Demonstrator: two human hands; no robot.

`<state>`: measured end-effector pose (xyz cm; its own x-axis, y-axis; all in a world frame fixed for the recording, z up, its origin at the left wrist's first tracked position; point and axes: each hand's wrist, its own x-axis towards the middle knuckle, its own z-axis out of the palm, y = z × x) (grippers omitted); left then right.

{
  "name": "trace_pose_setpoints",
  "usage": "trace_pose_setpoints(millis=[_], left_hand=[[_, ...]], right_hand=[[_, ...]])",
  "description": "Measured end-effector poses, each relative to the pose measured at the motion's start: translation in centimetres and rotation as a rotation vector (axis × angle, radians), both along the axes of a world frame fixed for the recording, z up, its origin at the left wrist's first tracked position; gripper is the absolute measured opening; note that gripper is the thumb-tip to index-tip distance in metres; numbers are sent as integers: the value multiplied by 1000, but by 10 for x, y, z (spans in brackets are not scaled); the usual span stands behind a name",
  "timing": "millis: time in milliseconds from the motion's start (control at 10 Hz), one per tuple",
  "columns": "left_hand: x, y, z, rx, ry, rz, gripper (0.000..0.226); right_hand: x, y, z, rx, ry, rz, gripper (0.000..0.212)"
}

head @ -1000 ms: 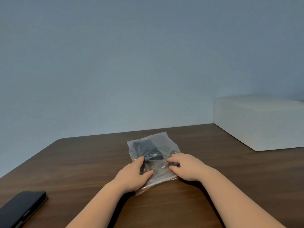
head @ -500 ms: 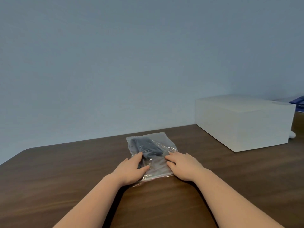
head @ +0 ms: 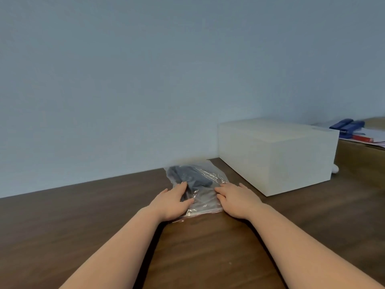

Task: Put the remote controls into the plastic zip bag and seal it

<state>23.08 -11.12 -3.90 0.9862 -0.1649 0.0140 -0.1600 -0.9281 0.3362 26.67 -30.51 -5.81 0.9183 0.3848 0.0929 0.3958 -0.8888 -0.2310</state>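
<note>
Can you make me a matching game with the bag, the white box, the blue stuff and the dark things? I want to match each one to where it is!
1. bag
2. box
3. blue stuff
4. dark things

A. far right, behind the box
B. under both hands
C. inside the bag
D. right of the bag

Pairs: 1-B, 2-D, 3-A, 4-C
</note>
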Motion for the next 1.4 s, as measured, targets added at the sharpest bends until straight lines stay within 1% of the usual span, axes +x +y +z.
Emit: trace_pose_setpoints(millis=[200, 300, 400, 600, 700, 800, 900, 1000, 1100, 1200, 1300, 1400], left_hand=[[28, -26, 2, -10, 18, -44, 56], [43, -32, -1, 5, 25, -61, 59], [53, -40, -3, 9, 21, -84, 58], [56, -45, -4, 7, -13, -97, 58], [50, -41, -5, -3, -23, -64, 43], [49, -33, -14, 30, -65, -33, 38], [44, -30, -21, 72, -105, -2, 44], [34, -34, -21, 58, -153, 42, 44], [26, -33, -24, -18, -271, 95, 38], [11, -31, -23, -101, -335, 142, 37], [-8, -27, -22, -142, -328, 167, 23], [-28, -20, -27, -136, -322, 176, 28]], right_hand=[[22, -16, -3, -12, -40, -95, 29], [26, -19, -5, -7, -73, -167, 29], [25, -20, -4, 6, -89, -229, 34], [24, -20, -3, 10, -94, -242, 34], [26, -21, -5, 9, -95, -240, 33], [28, -22, -7, 18, -90, -229, 30], [29, -24, -9, 48, -98, -205, 26], [27, -26, -10, 76, -106, -188, 19], [24, -28, -13, 125, -164, -170, 23], [14, -29, -11, 229, -217, -177, 29], [0, -28, -10, 383, -252, -199, 30], [-26, -30, -8, 551, -180, -290, 31]])
